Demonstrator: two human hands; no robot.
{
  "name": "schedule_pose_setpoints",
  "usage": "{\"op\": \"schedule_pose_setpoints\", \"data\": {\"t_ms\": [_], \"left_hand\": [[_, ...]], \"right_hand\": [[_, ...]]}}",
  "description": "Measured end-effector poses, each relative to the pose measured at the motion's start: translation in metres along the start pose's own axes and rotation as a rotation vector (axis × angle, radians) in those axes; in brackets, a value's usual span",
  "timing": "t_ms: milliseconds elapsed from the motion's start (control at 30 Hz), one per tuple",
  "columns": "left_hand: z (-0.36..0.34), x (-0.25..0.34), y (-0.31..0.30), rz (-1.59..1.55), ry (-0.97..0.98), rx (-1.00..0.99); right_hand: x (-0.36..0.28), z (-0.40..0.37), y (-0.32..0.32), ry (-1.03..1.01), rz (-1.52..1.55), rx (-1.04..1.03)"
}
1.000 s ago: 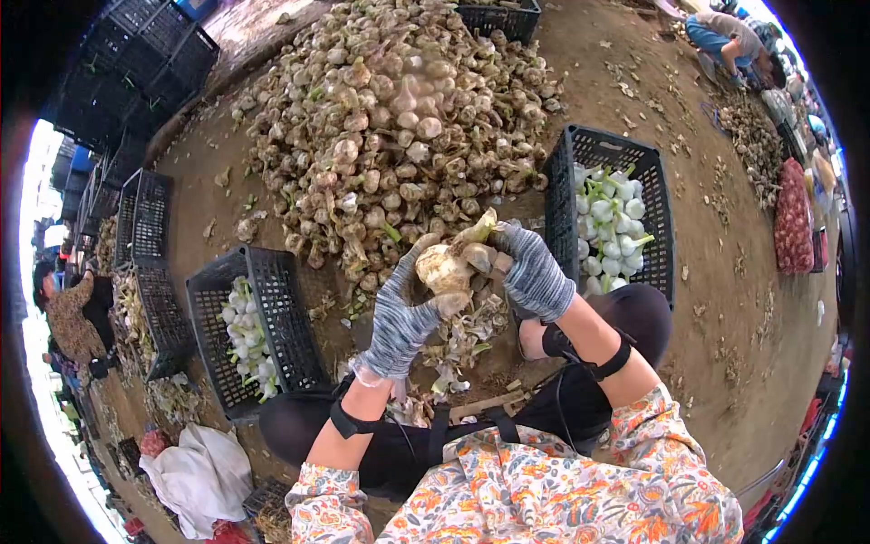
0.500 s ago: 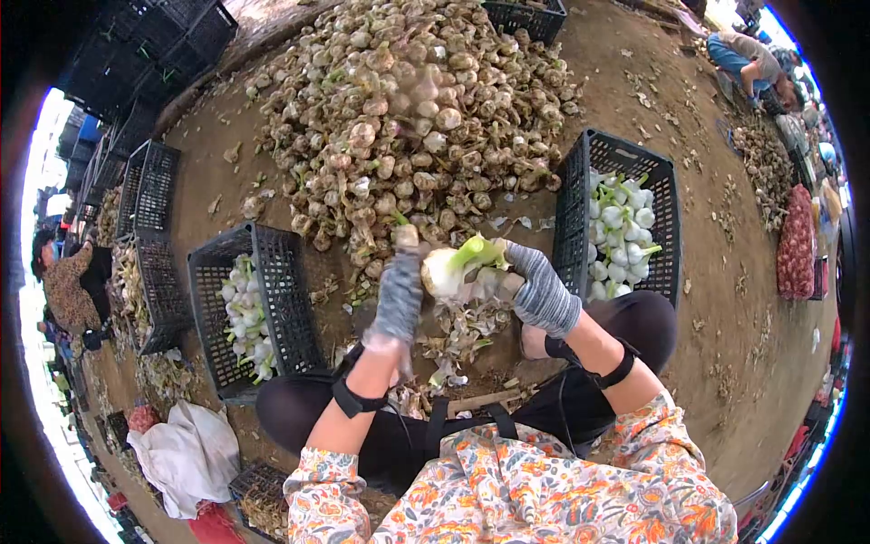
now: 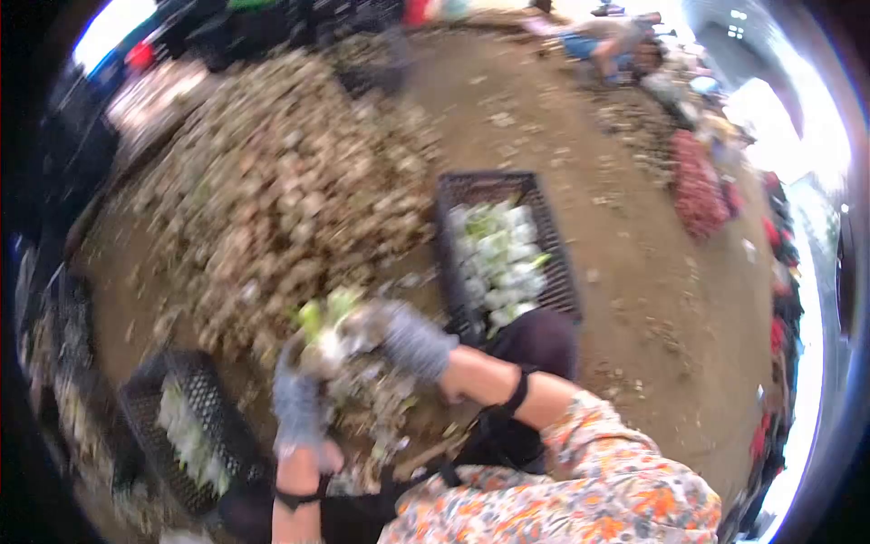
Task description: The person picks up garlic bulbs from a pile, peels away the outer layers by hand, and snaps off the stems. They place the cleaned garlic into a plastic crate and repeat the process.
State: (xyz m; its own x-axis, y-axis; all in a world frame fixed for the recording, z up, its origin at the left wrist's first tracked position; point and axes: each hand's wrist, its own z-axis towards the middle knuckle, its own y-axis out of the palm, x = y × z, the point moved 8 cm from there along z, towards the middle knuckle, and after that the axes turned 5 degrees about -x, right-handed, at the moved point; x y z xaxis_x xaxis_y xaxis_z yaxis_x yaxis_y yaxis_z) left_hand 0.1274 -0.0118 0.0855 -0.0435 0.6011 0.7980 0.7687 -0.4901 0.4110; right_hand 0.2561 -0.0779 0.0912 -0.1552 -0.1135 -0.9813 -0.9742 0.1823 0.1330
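A whitish garlic bulb [image 3: 332, 348] with a green stem is held up between my gloved hands, smeared by motion. My left hand [image 3: 299, 394] is closed round its lower left side. My right hand [image 3: 408, 340] grips it from the right, its fingertips by the stem. Both hands wear grey knit gloves. Beneath them lie loose peeled skins [image 3: 385, 408] on the ground. Just beyond the hands rises a big heap of unpeeled garlic [image 3: 290, 190].
A black crate [image 3: 559, 263] of white bulbs stands at my right knee. Another crate [image 3: 222, 408] with white bulbs is at my left. Farther right are a red mesh sack [image 3: 696, 186] and a bending person [image 3: 616, 50]. Dark crates [image 3: 63, 136] line the left.
The view has swung right, so the heap and crates sit farther left. Both hands have come together on the garlic bulb, which the right hand held by its stem.
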Motion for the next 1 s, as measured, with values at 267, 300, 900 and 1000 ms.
{"op": "schedule_pose_setpoints", "data": {"t_ms": [267,300,900,1000], "left_hand": [[0.007,-0.011,-0.004,0.24,0.252,-0.061],[0.012,-0.019,-0.014,0.243,0.233,-0.006],[-0.003,0.03,0.003,0.351,0.424,-0.064],[-0.01,0.037,0.015,0.422,0.464,-0.12]], "right_hand": [[0.018,0.001,-0.013,0.101,-0.246,0.25],[0.024,0.002,-0.012,0.083,-0.257,0.226],[-0.007,-0.007,-0.031,-0.011,0.116,0.306],[0.013,-0.007,-0.042,0.046,0.422,0.457]]}}
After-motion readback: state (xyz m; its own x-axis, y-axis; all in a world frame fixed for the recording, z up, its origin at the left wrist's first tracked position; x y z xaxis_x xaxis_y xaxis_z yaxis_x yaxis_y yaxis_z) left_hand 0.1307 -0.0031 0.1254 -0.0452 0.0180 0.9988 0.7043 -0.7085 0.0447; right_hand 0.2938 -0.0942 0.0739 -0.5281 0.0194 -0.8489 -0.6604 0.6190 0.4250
